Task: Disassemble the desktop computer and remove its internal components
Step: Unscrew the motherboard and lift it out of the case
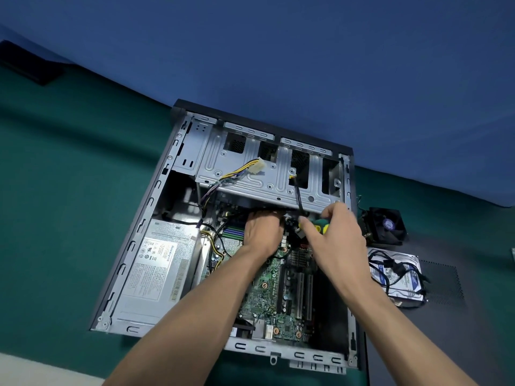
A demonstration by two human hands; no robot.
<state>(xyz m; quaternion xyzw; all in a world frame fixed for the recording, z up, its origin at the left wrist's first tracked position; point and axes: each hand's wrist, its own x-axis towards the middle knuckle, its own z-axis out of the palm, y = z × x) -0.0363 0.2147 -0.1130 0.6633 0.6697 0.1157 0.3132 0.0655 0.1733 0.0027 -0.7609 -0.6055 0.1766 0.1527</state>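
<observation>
An open desktop computer case (156, 190) lies flat on a green table. Inside it are a green motherboard (267, 291), a grey power supply (156, 274) at the left and a metal drive cage (264, 174) at the far side. My right hand (334, 232) grips the green and yellow handle of a screwdriver (317, 225) over the board's far end. My left hand (262, 232) reaches in beside it under the cage edge, its fingertips hidden among black cables. A loose white power connector (257, 165) lies on the cage.
To the right of the case sit a removed black cooler fan (387, 224) and a hard drive (395, 277) with tangled black cables, on a dark perforated side panel (443, 282). A blue wall rises behind the table. A black object (30, 62) lies far left.
</observation>
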